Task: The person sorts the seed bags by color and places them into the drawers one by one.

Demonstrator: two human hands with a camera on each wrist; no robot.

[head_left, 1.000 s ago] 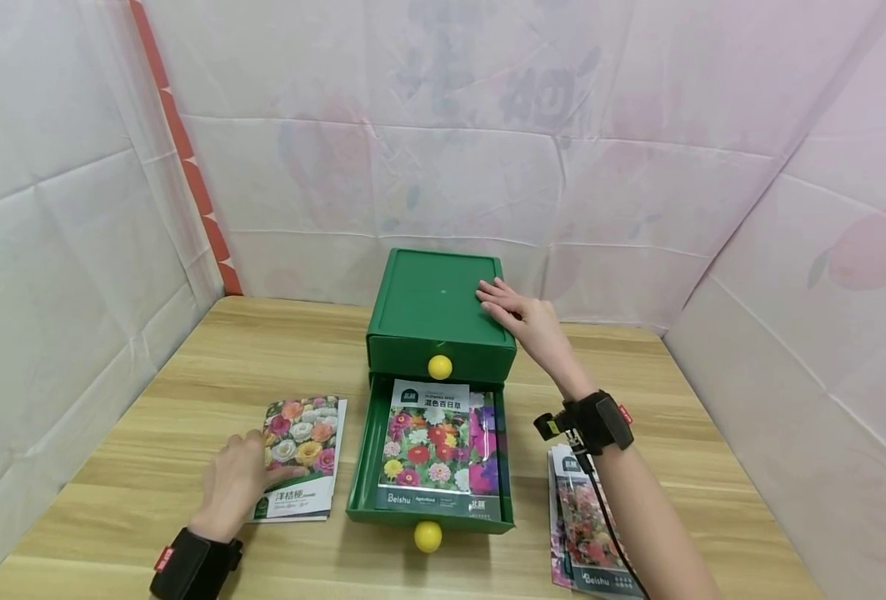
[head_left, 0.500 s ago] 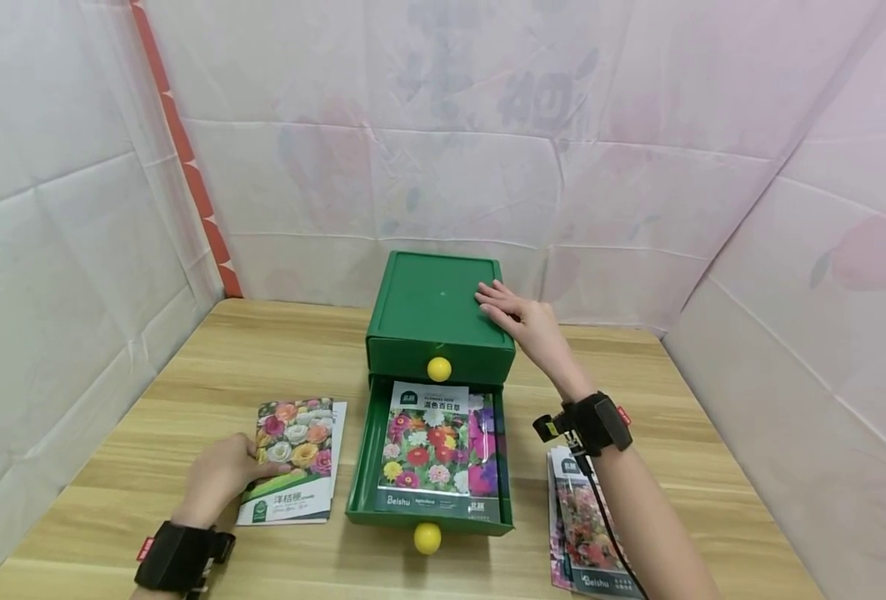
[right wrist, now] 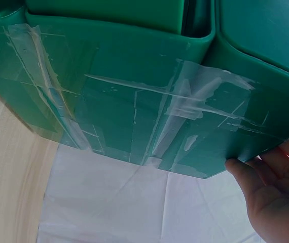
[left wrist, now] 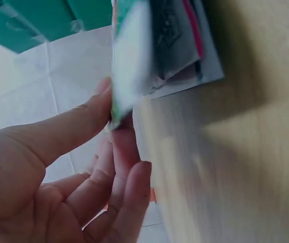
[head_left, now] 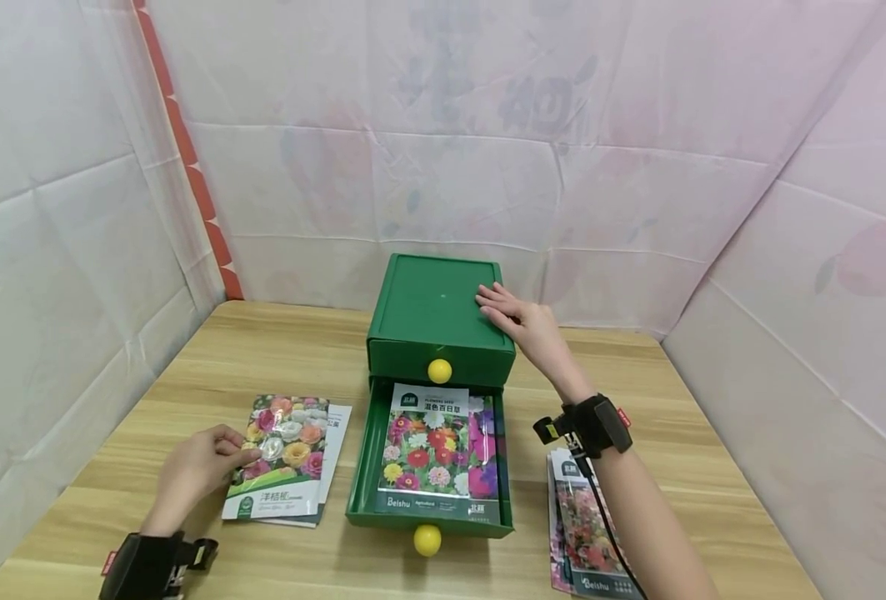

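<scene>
The left hand [head_left: 191, 471] has a grip on the left edge of a flower seed packet [head_left: 281, 457]. The wrist view shows the thumb on one side and the fingers [left wrist: 127, 152] on the other, pinching the packet [left wrist: 132, 66] so that edge tips up off the wooden bench [head_left: 262, 350]. The far side of the packet looks like it rests on another packet under it, just left of the green drawer box [head_left: 435, 312]. Pinching an edge like this is probably the easy way to lift something so thin and flat. The right hand [head_left: 521, 321] lies flat on the top right corner of the box with its fingers straight, and it holds nothing. It likely sits there to keep the light box from sliding. In the right wrist view, clear tape [right wrist: 134, 116] is stuck over the side of the box. The bottom drawer [head_left: 363, 475] is pulled out toward the person, and it has a seed packet with bright flowers [head_left: 423, 450] lying flat inside. Each drawer has a round yellow knob [head_left: 427, 539]. More seed packets [head_left: 585, 542] lie in a pile on the bench under the right arm.
</scene>
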